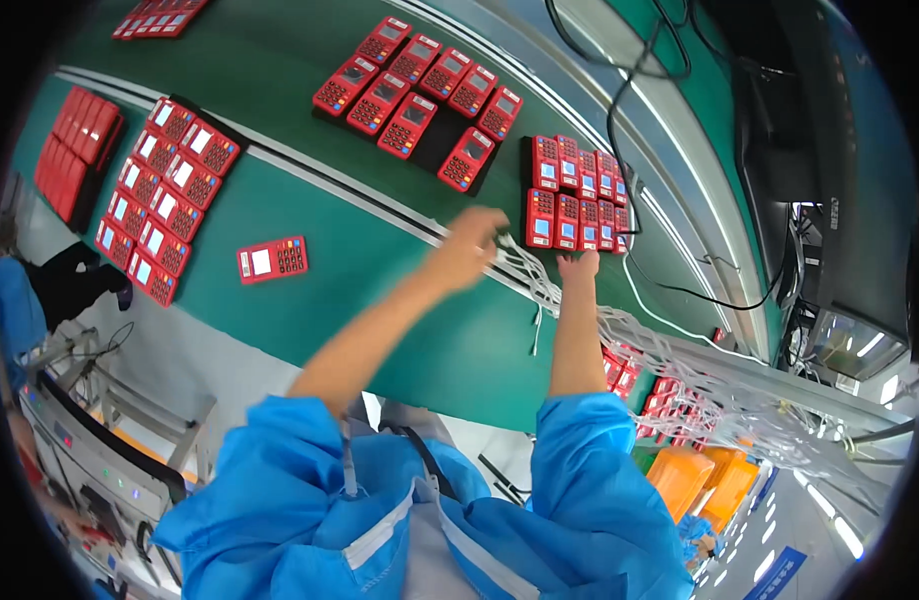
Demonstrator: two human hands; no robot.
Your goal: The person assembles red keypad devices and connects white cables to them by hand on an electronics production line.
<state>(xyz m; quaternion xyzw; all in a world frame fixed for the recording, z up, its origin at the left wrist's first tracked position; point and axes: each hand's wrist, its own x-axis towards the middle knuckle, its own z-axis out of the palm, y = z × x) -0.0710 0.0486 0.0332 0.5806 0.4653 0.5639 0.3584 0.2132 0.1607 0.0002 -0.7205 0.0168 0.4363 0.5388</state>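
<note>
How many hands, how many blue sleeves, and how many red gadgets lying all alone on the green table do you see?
Hands: 2 (left hand, right hand)
Blue sleeves: 2 (left sleeve, right sleeve)
Lone red gadget: 1
Total: 5

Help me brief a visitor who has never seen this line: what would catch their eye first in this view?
Most striking are the bright red keypad terminals laid in trays across the green belt, with one lone terminal lying apart on it. At the middle, the left hand reaches among white cables, and the right hand touches the near edge of a tray of lit terminals. Blue sleeves fill the lower edge.
</note>
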